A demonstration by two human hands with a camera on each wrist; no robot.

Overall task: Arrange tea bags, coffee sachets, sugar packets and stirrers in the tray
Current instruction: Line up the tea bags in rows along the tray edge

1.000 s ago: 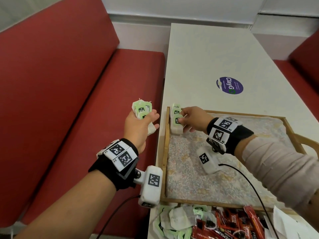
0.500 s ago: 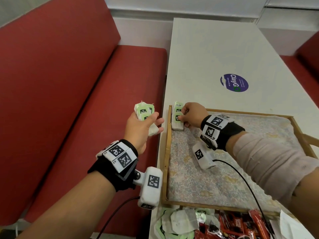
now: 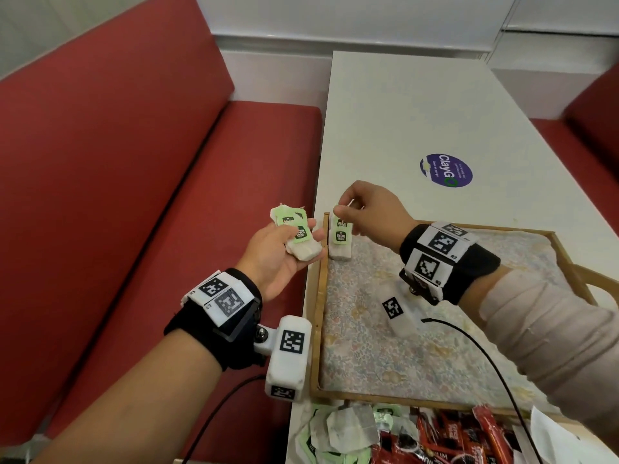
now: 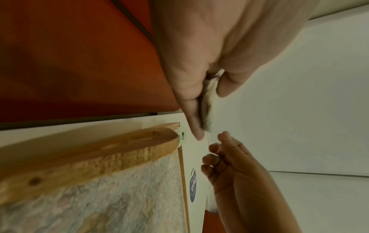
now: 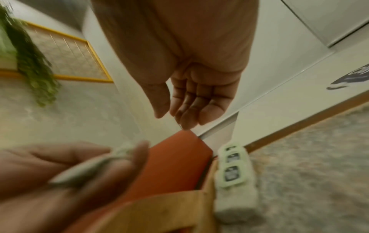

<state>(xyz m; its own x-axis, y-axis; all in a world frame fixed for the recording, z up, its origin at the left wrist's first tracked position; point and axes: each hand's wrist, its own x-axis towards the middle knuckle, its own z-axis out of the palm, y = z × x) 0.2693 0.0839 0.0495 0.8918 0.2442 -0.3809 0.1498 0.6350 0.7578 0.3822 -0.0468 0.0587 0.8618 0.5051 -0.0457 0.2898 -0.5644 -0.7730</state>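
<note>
Holding a small stack of tea bags in my left hand, fingers and thumb curled round it, I keep it just off the tabletop's left edge, over the red bench seat. My right hand hovers above the far-left corner of the wooden tray, fingers loosely bent and gripping nothing I can see. Tea bags already placed lie stacked in that corner against the rim. More tea bags and red coffee sachets lie heaped at the tabletop's near edge.
</note>
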